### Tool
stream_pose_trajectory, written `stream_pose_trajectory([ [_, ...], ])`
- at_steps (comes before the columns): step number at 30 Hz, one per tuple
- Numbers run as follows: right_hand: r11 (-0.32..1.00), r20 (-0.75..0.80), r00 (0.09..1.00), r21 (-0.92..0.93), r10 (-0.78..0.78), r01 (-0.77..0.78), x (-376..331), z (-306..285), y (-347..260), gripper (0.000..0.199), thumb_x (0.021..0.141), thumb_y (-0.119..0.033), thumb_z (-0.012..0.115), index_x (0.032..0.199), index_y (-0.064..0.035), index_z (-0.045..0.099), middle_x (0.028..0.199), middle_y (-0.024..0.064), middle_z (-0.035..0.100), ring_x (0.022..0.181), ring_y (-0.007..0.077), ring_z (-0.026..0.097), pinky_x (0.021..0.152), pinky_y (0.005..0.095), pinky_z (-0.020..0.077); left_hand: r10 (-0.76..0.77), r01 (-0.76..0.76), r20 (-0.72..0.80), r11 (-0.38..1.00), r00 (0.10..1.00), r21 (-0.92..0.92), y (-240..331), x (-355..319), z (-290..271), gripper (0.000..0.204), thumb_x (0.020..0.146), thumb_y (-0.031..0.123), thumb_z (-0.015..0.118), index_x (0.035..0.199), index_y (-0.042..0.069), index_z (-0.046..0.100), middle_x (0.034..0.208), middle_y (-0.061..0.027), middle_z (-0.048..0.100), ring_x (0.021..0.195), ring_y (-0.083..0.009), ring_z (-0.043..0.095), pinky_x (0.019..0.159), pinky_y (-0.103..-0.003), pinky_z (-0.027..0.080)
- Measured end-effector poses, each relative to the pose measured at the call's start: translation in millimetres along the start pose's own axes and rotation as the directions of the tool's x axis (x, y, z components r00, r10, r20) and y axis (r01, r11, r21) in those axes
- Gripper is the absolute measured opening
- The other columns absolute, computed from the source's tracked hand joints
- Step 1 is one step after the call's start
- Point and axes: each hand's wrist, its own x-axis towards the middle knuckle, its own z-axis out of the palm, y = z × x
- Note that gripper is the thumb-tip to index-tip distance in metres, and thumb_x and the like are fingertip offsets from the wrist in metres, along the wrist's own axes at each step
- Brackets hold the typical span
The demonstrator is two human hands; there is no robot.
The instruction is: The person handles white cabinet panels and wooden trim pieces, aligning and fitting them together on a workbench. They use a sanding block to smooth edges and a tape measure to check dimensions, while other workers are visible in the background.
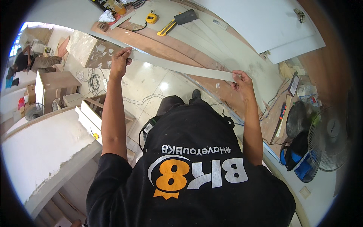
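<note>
A long, thin, pale strip [177, 67] stretches between my two hands, above the near edge of the workbench [151, 43]. My left hand [119, 63] pinches its left end between thumb and fingers. At the other end, my right hand [243, 84] has its fingers and thumb closed on the strip, a little lower in the picture. The strip sags slightly and looks flexible. Beyond it on the bench lie a yellow utility knife [166, 28], a dark rectangular block [186, 17] and a yellow tape measure [151, 17].
White panels with hinges [264, 22] lie at the far right. A standing fan [328, 138], a blue-and-black bag [293, 155] and a red-and-black knife [283, 111] are on the right. Cables [140, 101] cross the tiled floor. An open drawer unit [94, 113] stands left; another person [30, 62] is farther off.
</note>
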Motion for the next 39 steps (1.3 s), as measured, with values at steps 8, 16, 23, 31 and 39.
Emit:
stream_pose_trajectory([
  [8, 0.987, 0.335, 0.930, 0.017, -0.154, 0.158, -16, -13, -24, 0.056, 0.089, -0.007, 0.087, 0.140, 0.0014, 0.065, 0.118, 0.0084, 0.071, 0.107, 0.0176, 0.069, 0.094, 0.0325, 0.0580, -0.115, 0.141, 0.133, 0.969, 0.984, -0.203, 15, 4, -34, 0.028, 0.103, 0.005, 0.070, 0.128, -0.006, 0.072, 0.103, -0.0097, 0.077, 0.077, -0.0156, 0.071, 0.072, -0.027, 0.060],
  [16, 0.991, -0.052, 0.997, -0.123, -0.063, 0.056, -22, 30, -17, 0.033, 0.099, -0.030, 0.083, 0.118, -0.0041, 0.073, 0.088, 0.0027, 0.072, 0.073, 0.0125, 0.067, 0.068, 0.0278, 0.0550, -0.124, 0.168, 0.376, 0.982, 0.918, -0.088, 29, 30, -60, 0.015, 0.099, 0.008, 0.078, 0.111, -0.001, 0.075, 0.090, -0.0024, 0.072, 0.074, -0.0129, 0.066, 0.069, -0.026, 0.056],
  [23, 0.998, -0.235, 0.970, 0.001, -0.065, 0.067, -27, 70, -15, 0.036, 0.104, -0.045, 0.075, 0.104, -0.0098, 0.072, 0.072, -0.0007, 0.064, 0.058, 0.0108, 0.058, 0.055, 0.0269, 0.0462, -0.114, 0.092, 0.318, 0.992, 0.941, 0.086, 39, 87, -60, 0.027, 0.104, 0.026, 0.077, 0.081, 0.015, 0.067, 0.066, 0.0101, 0.047, 0.055, -0.0039, 0.037, 0.051, -0.024, 0.028],
  [31, 0.991, -0.329, 0.943, 0.094, -0.059, 0.095, -40, 95, -6, 0.041, 0.109, -0.051, 0.066, 0.105, -0.0097, 0.070, 0.071, 0.0003, 0.061, 0.057, 0.0127, 0.055, 0.056, 0.0290, 0.0459, -0.013, -0.028, 0.428, 0.995, 0.904, 0.091, 56, 123, -59, 0.025, 0.104, 0.027, 0.077, 0.085, 0.013, 0.069, 0.063, 0.0095, 0.048, 0.052, -0.0036, 0.034, 0.049, -0.024, 0.025],
  [39, 0.969, -0.350, 0.932, 0.181, -0.094, 0.166, -52, 106, -12, 0.046, 0.110, -0.053, 0.063, 0.107, -0.0081, 0.070, 0.071, 0.0011, 0.060, 0.058, 0.0140, 0.054, 0.059, 0.0304, 0.0466, 0.079, -0.119, 0.496, 0.992, 0.865, 0.051, 73, 139, -61, 0.021, 0.102, 0.025, 0.079, 0.089, 0.010, 0.072, 0.063, 0.0070, 0.053, 0.051, -0.0042, 0.041, 0.049, -0.024, 0.029],
])
